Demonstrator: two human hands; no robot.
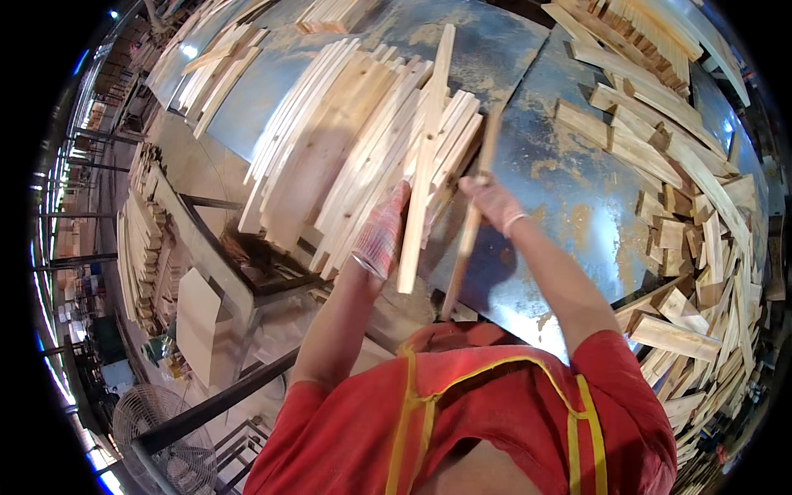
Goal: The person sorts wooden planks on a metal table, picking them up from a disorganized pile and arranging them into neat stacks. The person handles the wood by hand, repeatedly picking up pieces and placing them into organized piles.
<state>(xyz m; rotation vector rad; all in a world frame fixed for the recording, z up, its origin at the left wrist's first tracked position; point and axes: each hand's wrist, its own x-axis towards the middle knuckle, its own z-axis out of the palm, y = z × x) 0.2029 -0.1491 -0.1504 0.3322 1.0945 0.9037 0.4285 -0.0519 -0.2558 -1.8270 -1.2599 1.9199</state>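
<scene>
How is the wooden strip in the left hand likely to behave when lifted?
The wooden strip would probably stay stiff: it looks straight along its length in the left hand. Its slender shape suggests it is fairly light. Flat faces make rolling unlikely.

The wooden strips (426,165) are showing pale tan, the tabletop (536,194) blotchy blue and tan, the garment (495,384) yellow-edged red.

Readable text, all surfaces: none.
Long pale strip (429,136), 12 o'clock: no legible mark.
Blurred strip (469,235), 3 o'clock: nothing readable.
Board stack (289,157), 11 o'clock: no legible lettering.
Red garment (495,396), 5 o'clock: no readable print.
Fan (165,429), 8 o'clock: no label readable.
Far-off goods (87,285), 9 o'clock: too small to read.
</scene>
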